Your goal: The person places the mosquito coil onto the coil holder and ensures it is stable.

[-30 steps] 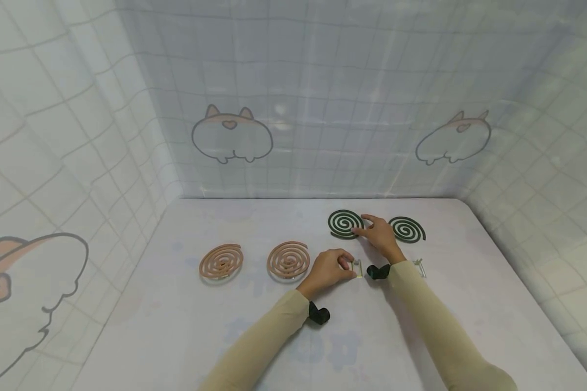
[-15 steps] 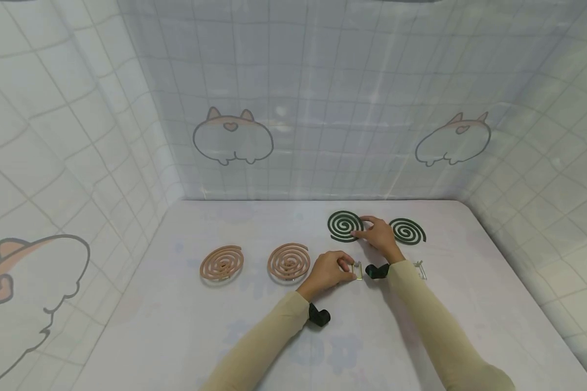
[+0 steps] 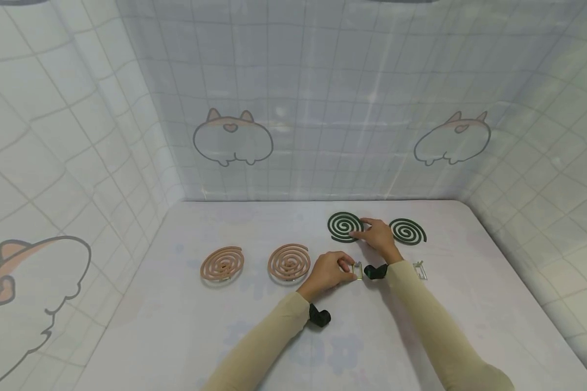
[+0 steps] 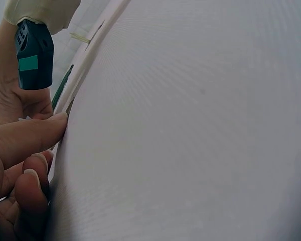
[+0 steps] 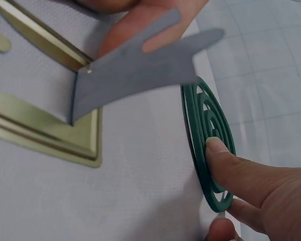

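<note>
My left hand pinches a small metal coil stand on the table between thumb and fingers. In the right wrist view the stand shows a gold rectangular base and an upright grey forked tab. My right hand holds the near right edge of a green mosquito coil, thumb on its face and fingers at its rim. A second green coil lies to the right of that hand. Another metal stand stands beyond the right forearm, partly hidden by the sleeve.
Two brown mosquito coils, a left one and one nearer my left hand, sit raised on stands. Patterned cloth walls enclose the white table at the back and sides. Dark cameras sit on both wrists.
The head view has shifted slightly. Both hands keep nearly the same places, the right on the green mosquito coil and the left at the metal coil stand.
</note>
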A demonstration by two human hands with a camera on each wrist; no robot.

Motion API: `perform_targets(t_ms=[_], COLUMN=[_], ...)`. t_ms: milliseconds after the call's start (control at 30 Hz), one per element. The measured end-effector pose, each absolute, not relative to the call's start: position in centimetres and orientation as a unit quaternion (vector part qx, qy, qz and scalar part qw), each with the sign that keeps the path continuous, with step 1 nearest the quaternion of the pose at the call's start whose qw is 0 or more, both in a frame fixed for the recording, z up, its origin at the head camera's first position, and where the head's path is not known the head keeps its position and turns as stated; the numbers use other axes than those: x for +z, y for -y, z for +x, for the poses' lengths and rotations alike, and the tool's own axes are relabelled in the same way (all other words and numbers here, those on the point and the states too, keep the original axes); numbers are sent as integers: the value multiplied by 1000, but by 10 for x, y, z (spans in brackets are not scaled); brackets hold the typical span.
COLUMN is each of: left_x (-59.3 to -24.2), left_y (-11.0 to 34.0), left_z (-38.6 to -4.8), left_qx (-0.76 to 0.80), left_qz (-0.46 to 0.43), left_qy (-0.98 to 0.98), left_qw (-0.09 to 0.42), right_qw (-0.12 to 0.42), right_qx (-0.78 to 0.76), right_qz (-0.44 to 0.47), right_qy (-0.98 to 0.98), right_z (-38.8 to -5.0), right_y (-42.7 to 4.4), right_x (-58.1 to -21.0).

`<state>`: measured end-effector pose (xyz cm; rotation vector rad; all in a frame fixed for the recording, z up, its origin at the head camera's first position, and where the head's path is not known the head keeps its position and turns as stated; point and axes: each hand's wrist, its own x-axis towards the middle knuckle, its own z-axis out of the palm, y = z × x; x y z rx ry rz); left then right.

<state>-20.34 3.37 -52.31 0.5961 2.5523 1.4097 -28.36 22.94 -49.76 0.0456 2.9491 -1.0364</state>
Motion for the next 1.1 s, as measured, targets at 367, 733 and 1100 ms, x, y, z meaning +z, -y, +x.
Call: perform_targets(t_ms=[367, 733, 1100], left_x=[-524, -526, -524], left_y=[-33, -33, -33], left_z=[-204, -206, -205], left_qx=[470, 480, 487], left_qz=[208, 208, 201], left_qy=[-855, -849, -845], left_qw=[74, 75, 87], right_qw=[-12, -6, -1], right_qx=[-363, -483, -527], right_qz=[39, 60, 28], right_qy=[-931, -873, -849], right_z=[-283, -282, -276], right_y=[-227, -227, -230], right_x=[-499, -502, -500])
